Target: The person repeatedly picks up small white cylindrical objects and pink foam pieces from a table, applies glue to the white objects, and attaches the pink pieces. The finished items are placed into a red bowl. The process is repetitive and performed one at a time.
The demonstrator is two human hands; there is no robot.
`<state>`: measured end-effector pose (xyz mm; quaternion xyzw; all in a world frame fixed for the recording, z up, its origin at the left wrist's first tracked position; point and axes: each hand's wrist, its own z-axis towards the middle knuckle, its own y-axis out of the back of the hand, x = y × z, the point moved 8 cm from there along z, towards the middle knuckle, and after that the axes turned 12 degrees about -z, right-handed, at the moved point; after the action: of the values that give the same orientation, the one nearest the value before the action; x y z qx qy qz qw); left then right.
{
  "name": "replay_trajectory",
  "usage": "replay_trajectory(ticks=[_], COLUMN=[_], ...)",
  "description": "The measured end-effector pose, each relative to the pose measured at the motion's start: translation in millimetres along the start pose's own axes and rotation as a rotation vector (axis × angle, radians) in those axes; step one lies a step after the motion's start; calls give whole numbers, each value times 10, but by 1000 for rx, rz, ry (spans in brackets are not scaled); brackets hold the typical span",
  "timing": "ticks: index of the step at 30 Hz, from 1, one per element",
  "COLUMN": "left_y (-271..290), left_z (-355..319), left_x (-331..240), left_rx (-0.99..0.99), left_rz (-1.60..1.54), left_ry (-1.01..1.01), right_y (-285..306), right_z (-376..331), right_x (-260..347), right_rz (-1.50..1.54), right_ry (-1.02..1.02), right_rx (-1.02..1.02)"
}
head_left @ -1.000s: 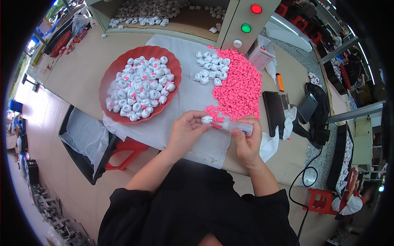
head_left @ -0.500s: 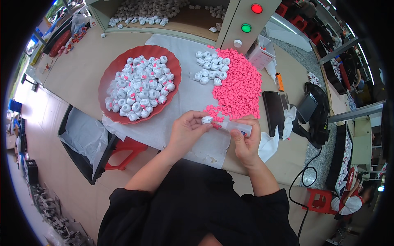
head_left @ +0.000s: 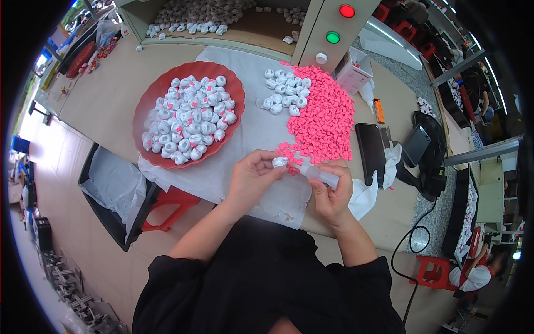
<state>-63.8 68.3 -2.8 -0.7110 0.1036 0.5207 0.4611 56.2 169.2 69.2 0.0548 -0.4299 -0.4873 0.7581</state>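
Between the thumb and fingers of my left hand (head_left: 248, 178) is a small white rounded piece (head_left: 280, 162). My right hand (head_left: 335, 196) is wrapped round a translucent squeeze bottle (head_left: 324, 176), whose narrow end points up and left, close to the white piece. Just beyond both hands spreads a heap of small pink pieces (head_left: 322, 119). A group of similar white pieces (head_left: 286, 92) lies along its left side on the white paper (head_left: 257, 136). To the left, a red scalloped bowl (head_left: 237, 97) holds many white pieces, several with pink bits on them.
Right of the pink heap lie a black phone (head_left: 369, 150), an orange lighter-like item (head_left: 379, 111) and crumpled white tissue (head_left: 364, 199). A paper-lined black bin (head_left: 89, 172) and a red stool (head_left: 172, 210) stand lower left. A cabinet (head_left: 316, 42) with lit buttons borders the table's far side.
In my right hand the bottle has turned, its narrow end swinging up and away from the white piece. My left hand has stayed almost still, still holding that piece.
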Motion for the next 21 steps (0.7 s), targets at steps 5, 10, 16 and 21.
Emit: replay_trajectory(ticks=[5, 10, 16, 21], left_y=[1, 8, 2, -6], left_z=[-1, 1, 7, 4], left_x=[-14, -5, -15, -18], left_rx=[-1, -2, 0, -1], left_rz=[-11, 2, 7, -2], left_ry=[-10, -13, -33, -27], right_y=[14, 15, -4, 1], right_z=[16, 6, -20, -12], right_x=[3, -50, -110, -107], right_rz=[-16, 19, 118, 118], right_ry=[-18, -60, -163, -151], right_rx=[0, -4, 10, 7])
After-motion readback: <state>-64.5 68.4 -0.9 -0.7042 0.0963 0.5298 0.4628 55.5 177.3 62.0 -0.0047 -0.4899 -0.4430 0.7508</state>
